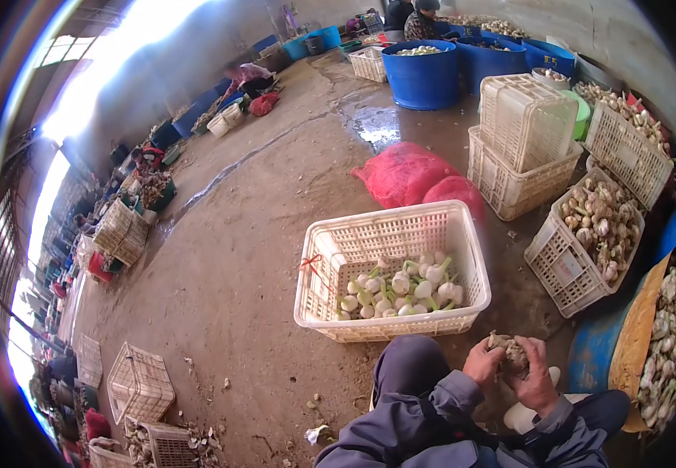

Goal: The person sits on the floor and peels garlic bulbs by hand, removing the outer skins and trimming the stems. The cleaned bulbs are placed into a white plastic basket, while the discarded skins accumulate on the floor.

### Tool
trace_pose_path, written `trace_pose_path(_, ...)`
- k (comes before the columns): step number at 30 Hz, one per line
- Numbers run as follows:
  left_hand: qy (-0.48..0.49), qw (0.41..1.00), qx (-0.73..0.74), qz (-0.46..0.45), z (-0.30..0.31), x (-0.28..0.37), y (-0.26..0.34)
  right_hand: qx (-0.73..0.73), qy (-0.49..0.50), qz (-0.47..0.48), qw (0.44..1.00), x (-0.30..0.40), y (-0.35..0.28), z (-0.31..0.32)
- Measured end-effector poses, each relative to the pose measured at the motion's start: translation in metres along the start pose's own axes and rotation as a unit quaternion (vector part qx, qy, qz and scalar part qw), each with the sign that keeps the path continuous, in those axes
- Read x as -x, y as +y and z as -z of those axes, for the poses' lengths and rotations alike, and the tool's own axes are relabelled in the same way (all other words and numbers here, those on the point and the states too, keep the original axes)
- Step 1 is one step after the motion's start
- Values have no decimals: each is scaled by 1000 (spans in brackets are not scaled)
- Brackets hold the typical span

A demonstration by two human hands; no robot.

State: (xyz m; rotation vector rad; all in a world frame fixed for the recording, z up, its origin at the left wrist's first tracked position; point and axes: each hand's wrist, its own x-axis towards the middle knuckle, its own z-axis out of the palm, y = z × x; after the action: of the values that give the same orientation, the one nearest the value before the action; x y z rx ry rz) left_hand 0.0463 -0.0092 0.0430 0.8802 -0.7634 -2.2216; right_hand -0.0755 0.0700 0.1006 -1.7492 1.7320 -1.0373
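Observation:
My left hand (483, 361) and my right hand (532, 377) meet above my lap, both gripping one brownish, soil-covered garlic bulb (513, 355) between the fingers. The fingers hide part of the bulb. Just beyond my knee stands a cream plastic crate (393, 328) with a red tie on its left end. Peeled-looking white garlic bulbs (399, 283) with short green stems lie on its bottom. To the right, a tilted cream crate (569, 278) is heaped with unpeeled garlic (598, 219). More garlic (668, 339) lies at the far right, beside a yellowish board.
A red mesh sack (405, 169) lies behind the near crate. Stacked crates (519, 175) stand at the back right, with blue tubs (421, 79) farther off. Other people crouch at the left and the back. Empty-looking crates (141, 380) and scraps are on the floor at left.

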Motion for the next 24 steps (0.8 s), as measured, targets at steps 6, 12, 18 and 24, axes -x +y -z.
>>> trace_pose_path(6,61,995,68,36,-2,-6,-1,26,19,0,999,1,-6,-11)
trace_pose_path(12,55,994,86,39,-3,-9,-3,48,21,-1,999,4,-5,-11)
trace_pose_path(18,57,997,53,-5,-4,-14,-12,54,45,3,998,2,-7,-11)
trace_pose_path(24,51,979,-161,-114,2,-14,-10,-255,-14,-137,957,0,6,-3)
